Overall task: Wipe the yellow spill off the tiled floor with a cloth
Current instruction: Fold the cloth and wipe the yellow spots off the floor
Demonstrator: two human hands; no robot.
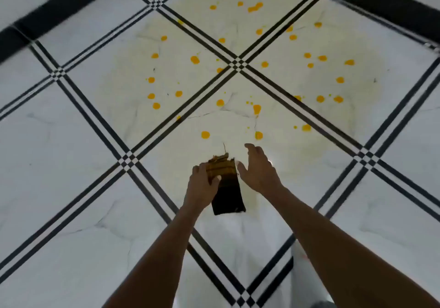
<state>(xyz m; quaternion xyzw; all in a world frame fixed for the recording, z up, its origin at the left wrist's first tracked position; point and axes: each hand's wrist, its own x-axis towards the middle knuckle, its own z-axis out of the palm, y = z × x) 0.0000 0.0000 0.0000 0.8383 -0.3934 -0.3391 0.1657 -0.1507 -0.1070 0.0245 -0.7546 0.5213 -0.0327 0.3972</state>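
Observation:
Yellow-orange drops of the spill lie scattered over the white tiled floor, inside a wide pale yellowish smear that spreads across several tiles ahead of me. My left hand grips a folded dark cloth with a yellow-brown striped upper end; the cloth hangs down above the floor. My right hand is just to the right of the cloth, fingers spread, holding nothing. The nearest drops are a short way beyond both hands.
The tiles are white marble-look squares split by black double lines. A black skirting band runs along the far left wall and another along the far right. A pale object shows under my right forearm.

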